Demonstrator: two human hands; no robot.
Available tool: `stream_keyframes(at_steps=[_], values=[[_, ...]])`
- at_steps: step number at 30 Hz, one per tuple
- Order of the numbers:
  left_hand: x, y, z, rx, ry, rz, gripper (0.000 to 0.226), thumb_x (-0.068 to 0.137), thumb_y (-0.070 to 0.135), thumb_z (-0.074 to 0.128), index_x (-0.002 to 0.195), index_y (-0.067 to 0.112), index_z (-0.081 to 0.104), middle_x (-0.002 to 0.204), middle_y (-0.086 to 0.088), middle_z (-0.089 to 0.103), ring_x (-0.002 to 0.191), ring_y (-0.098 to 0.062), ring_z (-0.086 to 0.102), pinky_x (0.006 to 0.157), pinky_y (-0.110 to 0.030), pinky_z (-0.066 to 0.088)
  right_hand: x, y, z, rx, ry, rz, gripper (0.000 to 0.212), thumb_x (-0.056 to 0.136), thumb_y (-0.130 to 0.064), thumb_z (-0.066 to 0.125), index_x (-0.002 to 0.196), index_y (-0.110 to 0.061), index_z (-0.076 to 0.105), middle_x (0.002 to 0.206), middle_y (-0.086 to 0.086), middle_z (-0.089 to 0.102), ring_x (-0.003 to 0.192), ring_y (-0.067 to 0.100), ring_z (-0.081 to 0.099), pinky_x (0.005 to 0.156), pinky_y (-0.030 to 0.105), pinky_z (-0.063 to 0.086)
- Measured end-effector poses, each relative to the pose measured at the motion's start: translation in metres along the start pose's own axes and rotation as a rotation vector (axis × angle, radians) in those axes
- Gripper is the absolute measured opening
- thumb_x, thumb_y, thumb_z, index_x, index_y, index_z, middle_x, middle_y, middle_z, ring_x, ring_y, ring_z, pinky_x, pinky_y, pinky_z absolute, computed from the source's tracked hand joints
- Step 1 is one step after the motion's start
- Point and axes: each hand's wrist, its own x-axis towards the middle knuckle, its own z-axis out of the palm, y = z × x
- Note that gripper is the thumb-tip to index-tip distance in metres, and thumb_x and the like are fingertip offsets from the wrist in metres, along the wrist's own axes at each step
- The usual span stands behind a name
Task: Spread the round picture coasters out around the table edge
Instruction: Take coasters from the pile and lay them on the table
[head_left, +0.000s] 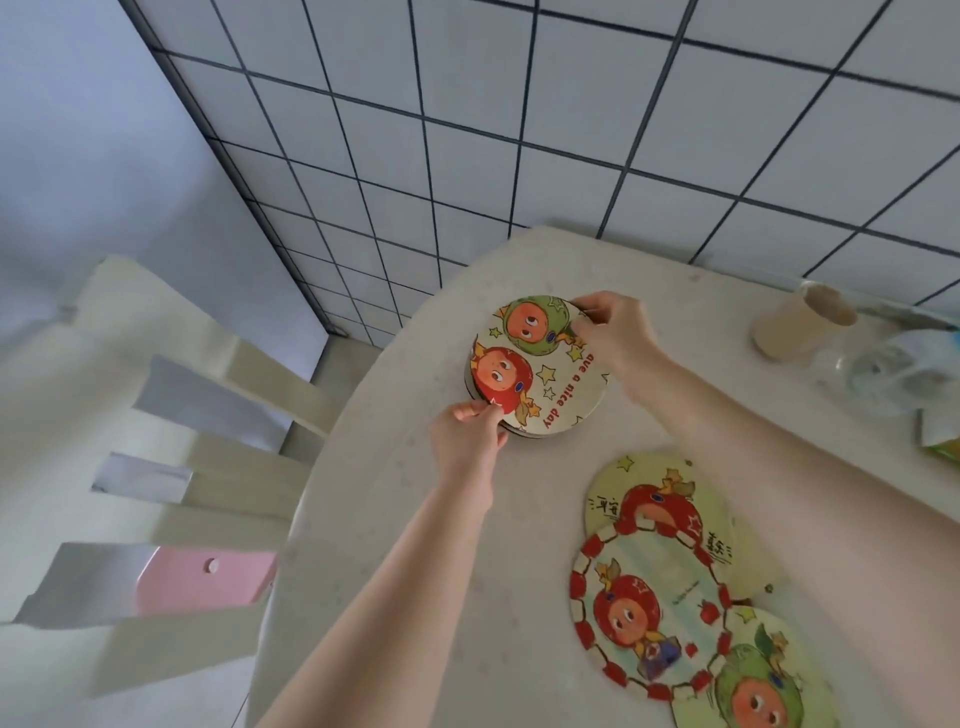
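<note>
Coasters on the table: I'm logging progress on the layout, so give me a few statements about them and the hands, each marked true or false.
1. Both hands, left hand and right hand, grip the top coaster of a stack. True.
2. That coaster reads "a nice day". True.
3. The three near coasters lie well apart. False: they overlap.
4. The paper cup stands upright. False: it lies on its side.
5. The chair is at the table's right. False: left.

The pale table (395, 519) carries a coaster stack (540, 366), three overlapping coasters (660, 597) and a cup (802, 322).
</note>
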Motion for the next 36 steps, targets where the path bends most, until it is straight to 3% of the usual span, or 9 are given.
stream_keyframes(at_steps=[6,9,13,16,19,24,29,32,36], values=[[0.022,0.000,0.017,0.024,0.020,0.035,0.014,0.081,0.011,0.069,0.074,0.019,0.061,0.085,-0.002,0.069,0.074,-0.014,0.068,0.076,-0.033,0.060,0.046,0.002,0.014,-0.088,0.000,-0.016,0.026,0.092,-0.007,0.050,0.113,-0.015,0.065,0.097,0.001,0.065,0.076,0.012,0.064,0.057,0.023,0.049],[0.027,-0.009,0.022,0.084,0.070,0.054,0.010,0.078,0.015,0.069,0.072,0.020,0.062,0.081,0.002,0.069,0.082,-0.022,0.069,0.081,-0.040,0.058,0.057,0.011,0.022,-0.138,-0.016,-0.016,0.025,0.092,-0.006,0.051,0.109,-0.014,0.067,0.093,0.000,0.065,0.072,0.007,0.060,0.056,0.020,0.046],[0.026,-0.015,0.025,0.094,0.096,0.042,0.007,0.075,0.019,0.070,0.072,0.020,0.063,0.077,0.003,0.069,0.083,-0.024,0.070,0.083,-0.042,0.057,0.061,0.020,0.027,-0.197,-0.039,-0.010,0.023,0.092,-0.007,0.051,0.106,-0.015,0.067,0.097,0.002,0.066,0.085,0.019,0.065,0.065,0.028,0.051],[0.023,-0.016,0.029,0.084,0.094,0.037,0.008,0.075,0.018,0.070,0.072,0.020,0.063,0.078,0.001,0.070,0.082,-0.023,0.070,0.078,-0.037,0.058,0.060,0.020,0.027,-0.265,-0.012,-0.026,0.020,0.093,-0.011,0.052,0.104,-0.016,0.067,0.099,0.004,0.064,0.088,0.021,0.062,0.058,0.024,0.048],[0.014,-0.015,0.031,0.120,0.105,0.073,0.009,0.076,0.018,0.069,0.071,0.020,0.063,0.078,0.000,0.069,0.073,-0.016,0.067,0.060,-0.024,0.051,0.054,0.015,0.026,-0.310,0.007,-0.048,0.018,0.095,-0.016,0.049,0.105,-0.017,0.065,0.098,0.004,0.061,0.081,0.020,0.061,0.049,0.019,0.042],[-0.008,-0.017,0.019,0.138,0.136,0.136,0.013,0.075,0.021,0.070,0.068,0.024,0.060,0.079,0.003,0.067,0.070,-0.012,0.063,0.057,-0.023,0.046,0.025,0.007,0.022,-0.287,-0.047,-0.096,0.015,0.095,-0.017,0.049,0.104,-0.017,0.061,0.092,0.002,0.065,0.081,0.019,0.063,0.051,0.020,0.044],[-0.041,-0.034,-0.023,-0.039,0.055,0.027,0.006,0.082,0.018,0.064,0.084,0.017,0.059,0.086,0.003,0.069,0.083,-0.016,0.069,0.071,-0.026,0.054,-0.026,0.014,0.019,-0.157,-0.079,-0.092,0.012,0.094,-0.020,0.050,0.101,-0.021,0.059,0.090,-0.004,0.063,0.080,0.015,0.064,0.059,0.026,0.050],[-0.065,-0.054,-0.063,-0.081,0.080,-0.013,0.006,0.086,0.015,0.061,0.090,0.014,0.058,0.091,-0.001,0.071,0.084,-0.016,0.071,0.063,-0.019,0.050,-0.071,0.034,0.022,-0.081,-0.147,-0.071,0.009,0.094,-0.020,0.054,0.098,-0.025,0.060,0.088,-0.011,0.065,0.080,0.005,0.064,0.059,0.021,0.050],[-0.088,-0.083,-0.113,-0.076,0.125,-0.035,0.007,0.087,0.010,0.062,0.093,0.010,0.058,0.090,-0.005,0.070,0.083,-0.017,0.070,0.064,-0.022,0.055,-0.128,0.065,0.033,-0.102,-0.229,-0.029,0.013,0.093,-0.022,0.057,0.102,-0.026,0.065,0.091,-0.014,0.067,0.084,-0.001,0.063,0.061,0.014,0.050]])
